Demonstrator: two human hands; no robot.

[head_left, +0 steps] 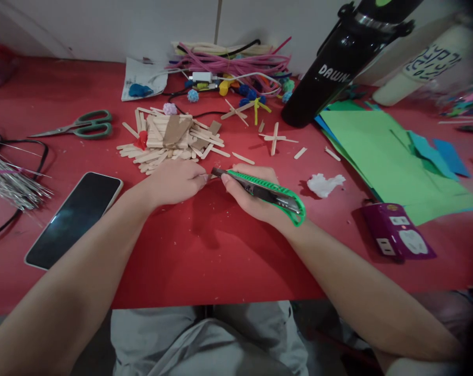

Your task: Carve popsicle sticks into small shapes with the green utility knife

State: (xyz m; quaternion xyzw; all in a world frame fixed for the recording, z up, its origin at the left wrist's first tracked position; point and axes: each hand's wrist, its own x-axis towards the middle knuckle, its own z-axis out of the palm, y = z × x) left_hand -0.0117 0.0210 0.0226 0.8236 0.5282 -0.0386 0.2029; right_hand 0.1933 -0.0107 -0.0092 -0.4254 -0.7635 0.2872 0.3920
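My right hand (252,206) is closed around a green box cutter (273,196), whose dark tip points left toward my left hand. My left hand (176,180) is pinched just left of that tip, holding what looks like a small craft stick (211,177), mostly hidden by the fingers. Directly behind my left hand is a heap of wooden craft sticks (163,131) with some brown cardboard pieces (177,130) on top. Two crossed-stick shapes lie farther back, one of them a wooden cross (275,138) to the right of the heap.
At left are scissors (91,125), a phone (75,216) and a bundle of wires (14,180). A black bottle (330,68), green paper sheets (377,151), a crumpled tissue (324,185) and a purple box (396,232) are at right. Pink pipe cleaners (236,63) lie along the wall.
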